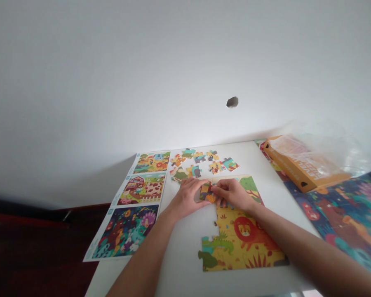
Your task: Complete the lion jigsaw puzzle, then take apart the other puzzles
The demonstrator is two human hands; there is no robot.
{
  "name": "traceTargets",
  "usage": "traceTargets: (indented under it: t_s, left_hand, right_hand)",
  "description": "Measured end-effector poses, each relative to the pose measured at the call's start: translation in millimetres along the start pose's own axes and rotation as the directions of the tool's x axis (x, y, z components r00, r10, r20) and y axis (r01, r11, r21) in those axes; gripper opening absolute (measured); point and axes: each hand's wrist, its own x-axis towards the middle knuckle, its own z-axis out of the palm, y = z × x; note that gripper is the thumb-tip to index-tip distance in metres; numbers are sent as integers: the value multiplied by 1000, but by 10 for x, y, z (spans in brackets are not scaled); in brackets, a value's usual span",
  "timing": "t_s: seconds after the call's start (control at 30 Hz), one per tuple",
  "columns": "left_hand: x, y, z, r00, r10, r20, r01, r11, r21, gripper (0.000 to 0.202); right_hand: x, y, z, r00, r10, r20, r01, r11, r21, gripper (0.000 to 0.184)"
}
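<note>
A partly assembled jigsaw puzzle lies on the white table, showing a red lion and a green crocodile on yellow ground. At its upper left edge is a puzzle piece with brown, red and orange parts. My left hand curves around this piece, index finger at its far side and thumb at its near side. From the right, my right hand pinches the piece's right side, its fingers partly over the assembled puzzle. Whether the piece interlocks with its neighbours I cannot tell.
Several loose puzzle pieces lie beyond my hands, near the wall. A reference sheet with three pictures is on the left. At right, an orange box and clear plastic wrap rest on a dark, colourful puzzle.
</note>
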Motion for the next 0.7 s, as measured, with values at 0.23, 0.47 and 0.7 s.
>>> traceTargets:
  t_s: [0.23,0.47,0.7]
  left_hand:
    - [-10,-56,-54,995,-76,-69,74,997,-34,12]
    - [-52,-303,-178,907,-278,-316,321,942,93,17]
    - [-61,-319,-95,930,-302,-208,335,931,144,14]
  right_hand:
    - [-16,-24,-9,999,-40,5,40,999,-9,44]
    - [-6,-49,-55,1000,-2,12,2,1000,-1,32]
    - [-22,-95,-51,1000,6,28,-5,1000,-12,25]
